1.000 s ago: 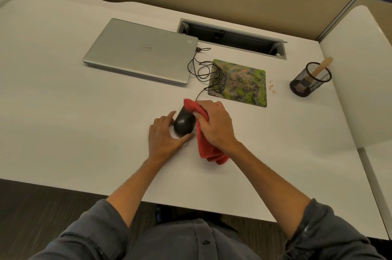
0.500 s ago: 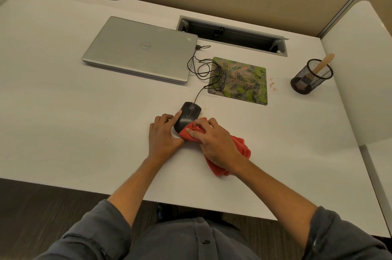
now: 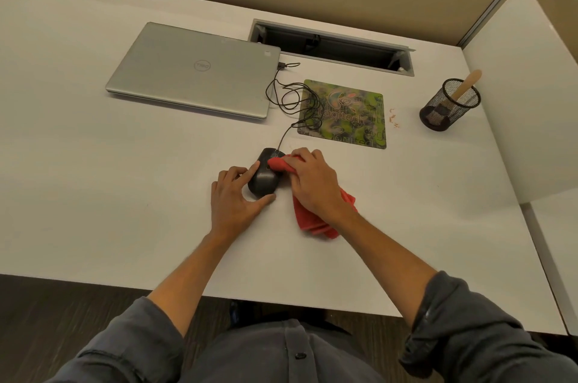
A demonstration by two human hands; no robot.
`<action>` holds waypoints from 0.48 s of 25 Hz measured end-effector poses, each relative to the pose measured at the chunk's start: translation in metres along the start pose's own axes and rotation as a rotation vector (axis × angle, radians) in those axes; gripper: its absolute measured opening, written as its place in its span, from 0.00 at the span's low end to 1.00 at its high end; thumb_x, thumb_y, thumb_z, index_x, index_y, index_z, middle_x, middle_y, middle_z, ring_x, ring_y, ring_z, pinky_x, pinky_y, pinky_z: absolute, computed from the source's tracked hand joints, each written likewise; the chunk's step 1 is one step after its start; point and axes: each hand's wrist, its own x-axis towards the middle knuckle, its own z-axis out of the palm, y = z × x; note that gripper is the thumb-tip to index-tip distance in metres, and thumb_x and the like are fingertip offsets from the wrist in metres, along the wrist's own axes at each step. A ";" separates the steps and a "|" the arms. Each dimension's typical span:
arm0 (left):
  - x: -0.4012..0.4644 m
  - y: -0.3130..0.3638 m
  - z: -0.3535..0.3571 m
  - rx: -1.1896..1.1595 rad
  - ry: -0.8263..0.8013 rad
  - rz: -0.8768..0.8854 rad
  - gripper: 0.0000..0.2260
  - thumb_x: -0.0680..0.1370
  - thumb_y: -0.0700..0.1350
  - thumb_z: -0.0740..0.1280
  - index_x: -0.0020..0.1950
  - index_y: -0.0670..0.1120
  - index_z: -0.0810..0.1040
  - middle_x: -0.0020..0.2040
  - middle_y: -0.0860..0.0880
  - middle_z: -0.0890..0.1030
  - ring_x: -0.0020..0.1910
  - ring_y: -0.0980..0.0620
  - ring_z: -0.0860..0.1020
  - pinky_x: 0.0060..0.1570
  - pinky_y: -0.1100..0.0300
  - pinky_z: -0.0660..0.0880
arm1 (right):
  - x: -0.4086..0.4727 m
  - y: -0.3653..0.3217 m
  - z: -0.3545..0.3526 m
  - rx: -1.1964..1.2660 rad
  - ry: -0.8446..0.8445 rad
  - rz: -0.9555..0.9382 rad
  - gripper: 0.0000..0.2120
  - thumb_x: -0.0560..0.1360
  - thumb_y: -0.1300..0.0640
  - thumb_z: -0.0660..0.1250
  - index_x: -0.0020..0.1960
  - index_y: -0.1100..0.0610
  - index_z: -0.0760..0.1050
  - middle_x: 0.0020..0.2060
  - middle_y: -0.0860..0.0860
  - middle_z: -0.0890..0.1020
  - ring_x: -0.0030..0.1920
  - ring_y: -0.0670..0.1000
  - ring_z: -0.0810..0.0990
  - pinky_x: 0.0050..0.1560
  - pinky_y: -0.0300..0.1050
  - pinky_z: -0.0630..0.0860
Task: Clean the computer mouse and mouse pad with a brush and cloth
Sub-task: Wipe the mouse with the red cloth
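Note:
A black wired mouse [image 3: 264, 181] lies on the white desk [image 3: 93, 163]. My left hand [image 3: 236, 198] holds it by its left side and rear, thumb and index finger around it. My right hand [image 3: 312, 182] grips a red cloth [image 3: 316, 216] and presses a fold of it on the mouse's front right. The rest of the cloth trails on the desk under my wrist. A green patterned mouse pad [image 3: 347, 113] lies beyond the mouse, with the coiled cable [image 3: 294, 98] partly on its left edge. A brush handle [image 3: 467, 84] sticks out of a black mesh cup [image 3: 448, 105] at the right.
A shut silver laptop [image 3: 200, 69] lies at the back left, with the mouse cable plugged into it. An open cable slot [image 3: 331, 46] runs along the back. Small reddish crumbs [image 3: 393, 118] lie right of the pad. A partition wall stands behind.
My right hand has slid the cloth from the mouse's rear forward to its front right. One second ago the cloth covered the front too. My left hand kept its hold.

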 end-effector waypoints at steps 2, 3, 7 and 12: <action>0.000 0.001 0.000 -0.004 -0.005 -0.011 0.34 0.65 0.64 0.71 0.69 0.52 0.73 0.53 0.49 0.76 0.53 0.50 0.71 0.50 0.59 0.65 | 0.012 0.004 -0.005 -0.029 0.028 0.032 0.15 0.79 0.56 0.59 0.64 0.51 0.75 0.60 0.49 0.75 0.57 0.53 0.71 0.45 0.45 0.75; -0.001 0.001 0.000 -0.006 -0.006 -0.013 0.35 0.65 0.64 0.71 0.69 0.52 0.73 0.53 0.49 0.76 0.53 0.51 0.71 0.51 0.59 0.65 | 0.014 0.004 -0.005 -0.021 0.044 0.003 0.15 0.78 0.56 0.60 0.63 0.51 0.75 0.59 0.49 0.75 0.56 0.53 0.71 0.44 0.45 0.74; -0.001 -0.001 0.000 -0.008 -0.006 -0.006 0.35 0.65 0.62 0.74 0.69 0.52 0.73 0.53 0.50 0.77 0.53 0.50 0.72 0.50 0.58 0.66 | 0.010 0.000 0.004 0.048 -0.033 -0.037 0.16 0.79 0.55 0.60 0.65 0.50 0.75 0.60 0.49 0.74 0.57 0.52 0.70 0.47 0.47 0.76; -0.001 0.000 0.001 -0.001 0.004 -0.019 0.35 0.66 0.61 0.75 0.69 0.51 0.73 0.55 0.48 0.77 0.54 0.50 0.72 0.51 0.58 0.66 | 0.032 0.003 -0.001 -0.024 -0.039 0.048 0.15 0.80 0.54 0.59 0.65 0.51 0.75 0.60 0.51 0.75 0.59 0.54 0.71 0.52 0.49 0.74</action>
